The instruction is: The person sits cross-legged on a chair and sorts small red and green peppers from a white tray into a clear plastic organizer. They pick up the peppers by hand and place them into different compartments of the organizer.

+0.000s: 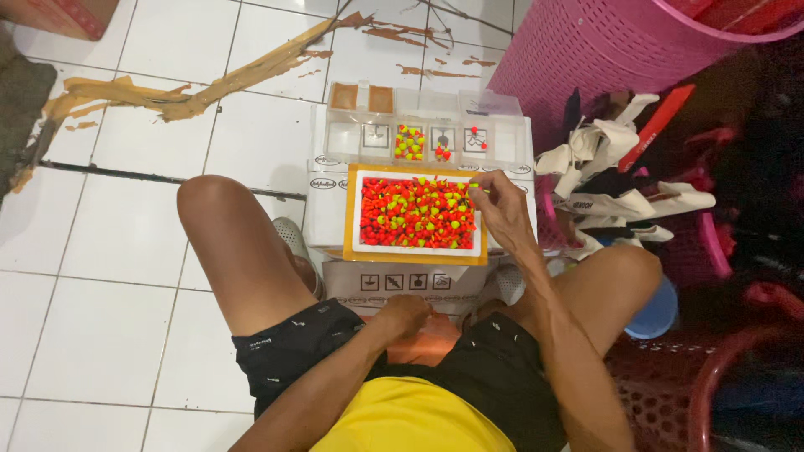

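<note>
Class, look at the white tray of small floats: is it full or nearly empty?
Full. The tray is covered edge to edge with red-and-yellow floats; almost no white bottom shows. The right hand touches its corner.

We see wide bare floor tiles down the left of the frame, open room for a hand, with only the brown smear streaking the upper left. At centre, the cardboard box is topped by the white tray of beads and the clear compartment box above it, leaving little bare lid. Our raised knees hem it in on both sides. To the right, the pink basket, crumpled paper and red plastic clutter block the way.
</note>
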